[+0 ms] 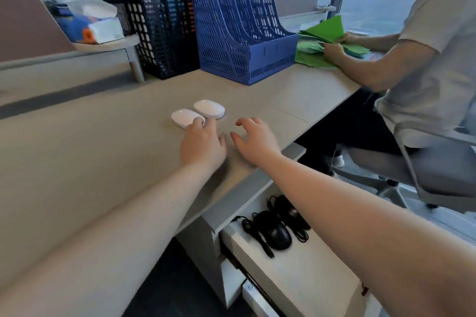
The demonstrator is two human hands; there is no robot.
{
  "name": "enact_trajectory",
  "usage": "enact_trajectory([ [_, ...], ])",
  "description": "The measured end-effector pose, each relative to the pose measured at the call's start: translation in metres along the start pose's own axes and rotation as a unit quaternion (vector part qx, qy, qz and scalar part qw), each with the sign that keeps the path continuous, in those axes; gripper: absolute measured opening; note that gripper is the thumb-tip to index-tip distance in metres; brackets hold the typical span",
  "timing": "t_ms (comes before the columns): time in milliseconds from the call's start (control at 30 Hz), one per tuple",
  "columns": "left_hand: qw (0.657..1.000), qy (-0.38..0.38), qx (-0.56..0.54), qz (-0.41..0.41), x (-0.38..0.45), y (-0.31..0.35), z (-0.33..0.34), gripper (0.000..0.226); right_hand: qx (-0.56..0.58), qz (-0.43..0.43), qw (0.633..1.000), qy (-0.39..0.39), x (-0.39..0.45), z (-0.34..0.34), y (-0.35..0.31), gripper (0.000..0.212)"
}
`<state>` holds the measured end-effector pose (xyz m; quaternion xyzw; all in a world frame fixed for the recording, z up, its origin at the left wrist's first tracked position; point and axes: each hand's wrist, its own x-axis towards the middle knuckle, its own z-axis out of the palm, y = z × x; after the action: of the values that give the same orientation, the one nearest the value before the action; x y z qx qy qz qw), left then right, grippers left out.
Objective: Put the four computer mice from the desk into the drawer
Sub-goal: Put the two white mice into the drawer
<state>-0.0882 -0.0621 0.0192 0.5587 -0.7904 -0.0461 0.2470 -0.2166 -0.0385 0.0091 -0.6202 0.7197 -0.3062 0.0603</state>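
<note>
Two black mice (277, 230) already lie in the open drawer (296, 278), cords tangled. Two white mice remain on the tabletop (103, 141), touching each other, in front of the blue file rack (239, 33). Left hand (202, 143) has fingertips on the nearer white mouse (185, 117), grip not yet closed. Right hand (253, 137) hovers open, empty, beside it; far white mouse (209, 108) untouched. Best: wrap each mouse by its sides, one per hand, lift clear, then lower beside the black pair.

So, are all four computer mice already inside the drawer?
No, two white mice still lie on the desk by the left hand, and only two black mice lie in the open drawer.
</note>
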Motion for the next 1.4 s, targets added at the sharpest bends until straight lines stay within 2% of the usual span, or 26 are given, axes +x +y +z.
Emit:
enact_trajectory([
  [200, 0.997, 0.015, 0.011, -0.074, 0.04, -0.058, 0.03, 0.073, 0.022, 0.016, 0.999, -0.036, 0.051, 0.038, -0.014, 0.057],
  [433, 0.993, -0.034, -0.016, -0.109, 0.083, -0.077, 0.041, 0.096, 0.003, 0.002, 1.0, -0.021, 0.1, 0.061, -0.015, 0.062],
  [567, 0.993, -0.037, -0.047, -0.103, 0.091, -0.079, 0.043, 0.093, -0.022, -0.003, 0.999, -0.032, 0.108, 0.064, -0.014, 0.055],
  [700, 0.991, -0.02, -0.071, -0.109, 0.079, -0.071, 0.032, 0.096, -0.002, 0.016, 1.0, -0.027, 0.098, 0.057, -0.014, 0.05],
  [933, 0.99, -0.037, -0.082, -0.11, 0.032, -0.044, 0.014, 0.1, 0.003, 0.071, 0.996, -0.051, 0.052, 0.024, -0.01, 0.065],
  [1133, 0.988, -0.075, -0.1, -0.092, -0.021, -0.003, 0.003, 0.088, -0.029, 0.096, 0.989, -0.105, -0.001, -0.022, -0.003, 0.06],
  [1233, 0.987, -0.097, -0.107, -0.074, -0.05, 0.025, 0.001, 0.086, -0.078, 0.116, 0.98, -0.142, -0.026, -0.051, 0.004, 0.067],
  [1400, 0.99, -0.117, -0.077, -0.019, -0.092, 0.069, 0.01, 0.088, -0.125, 0.155, 0.962, -0.186, -0.072, -0.088, 0.032, 0.057],
])
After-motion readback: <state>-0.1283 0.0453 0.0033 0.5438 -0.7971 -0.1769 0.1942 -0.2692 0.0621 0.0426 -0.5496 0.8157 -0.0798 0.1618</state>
